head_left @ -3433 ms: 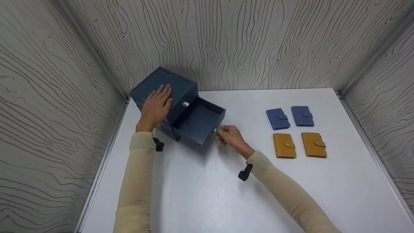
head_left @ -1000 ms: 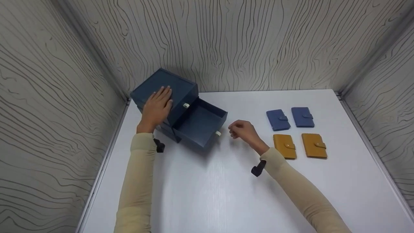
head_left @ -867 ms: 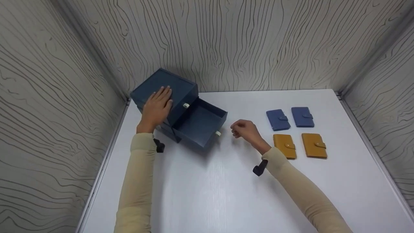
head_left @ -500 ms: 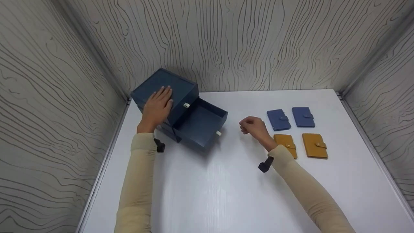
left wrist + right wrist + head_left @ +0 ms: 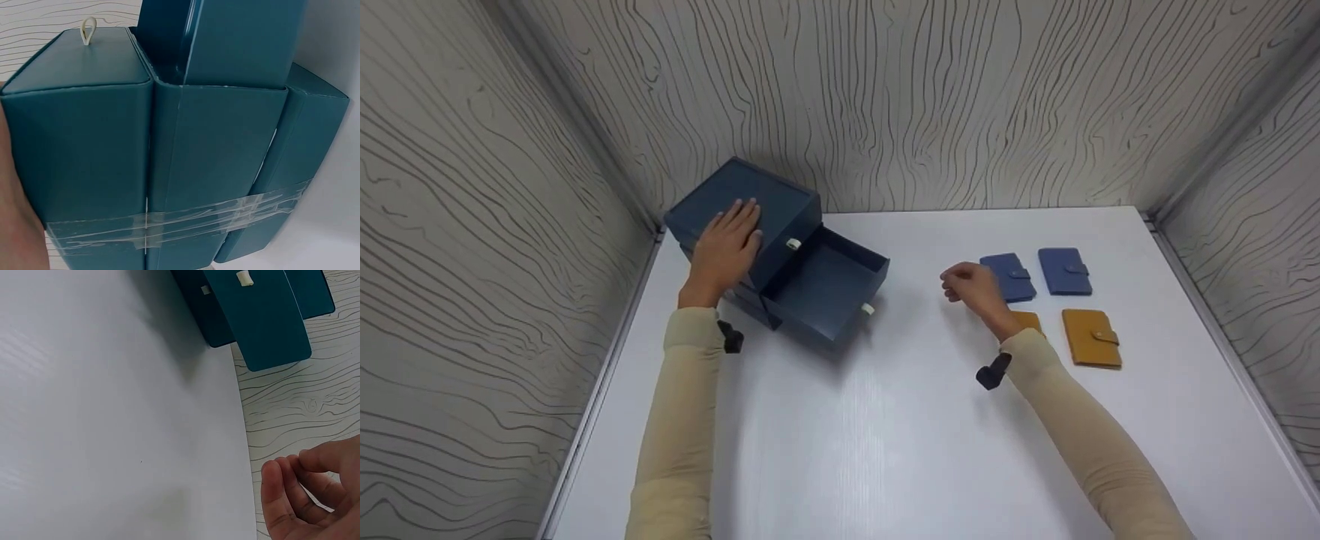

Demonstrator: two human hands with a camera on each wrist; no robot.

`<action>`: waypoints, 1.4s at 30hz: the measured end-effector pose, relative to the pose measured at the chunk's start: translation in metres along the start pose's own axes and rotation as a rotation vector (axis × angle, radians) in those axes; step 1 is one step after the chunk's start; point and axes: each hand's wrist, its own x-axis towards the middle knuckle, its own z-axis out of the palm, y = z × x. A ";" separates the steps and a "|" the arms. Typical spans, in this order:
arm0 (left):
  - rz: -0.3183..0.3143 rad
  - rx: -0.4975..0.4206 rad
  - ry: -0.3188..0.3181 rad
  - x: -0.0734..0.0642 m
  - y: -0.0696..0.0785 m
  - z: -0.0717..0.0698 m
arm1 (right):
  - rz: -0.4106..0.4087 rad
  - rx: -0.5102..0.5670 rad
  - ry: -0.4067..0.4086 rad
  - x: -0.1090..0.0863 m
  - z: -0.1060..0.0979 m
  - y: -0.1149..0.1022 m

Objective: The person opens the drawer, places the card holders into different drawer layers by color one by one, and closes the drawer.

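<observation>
My left hand [image 5: 724, 251] lies flat, fingers extended, on top of a dark blue chest of drawers [image 5: 784, 199]. Its middle drawer [image 5: 825, 281] is pulled out and bare inside; a small pale loop tab [image 5: 868, 308] sticks out of the front. In the left wrist view, clear tape [image 5: 152, 230] runs across the stacked drawer units. To the right, my right hand [image 5: 975, 289] hovers with loosely bent fingers and nothing in them. It partly covers a blue snap-strap notebook [image 5: 1017, 280], while its wrist hides most of a mustard one [image 5: 1029, 321].
A second blue notebook [image 5: 1065, 271] and a second mustard notebook [image 5: 1091, 337] lie farther right on the white table [image 5: 840, 450]. Wood-grain panels [image 5: 900, 105] enclose the back and both sides. The chest stands in the back left corner.
My right hand has let go of the middle drawer's tab and moved right toward the notebooks. The drawer stays pulled out, and my left hand has kept its place on the chest.
</observation>
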 end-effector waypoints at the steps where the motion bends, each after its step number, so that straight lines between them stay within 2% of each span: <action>1: 0.000 -0.001 0.001 0.000 0.000 0.000 | 0.006 -0.006 0.002 0.001 -0.002 0.000; 18: 0.017 0.006 0.013 0.002 0.000 0.001 | -0.029 -0.046 0.087 0.005 -0.032 0.002; 23: 0.011 0.012 0.003 0.002 -0.001 0.001 | 0.026 -0.074 0.105 0.007 -0.041 0.001; 33: 0.016 -0.010 0.016 0.001 -0.003 0.002 | 0.085 -0.027 0.085 0.010 -0.056 0.004; 37: 0.020 -0.004 0.022 0.001 -0.003 0.003 | 0.068 -0.031 0.102 0.012 -0.061 0.010; 42: 0.022 -0.007 0.031 0.000 -0.002 0.003 | 0.007 -0.054 0.165 0.012 -0.070 0.018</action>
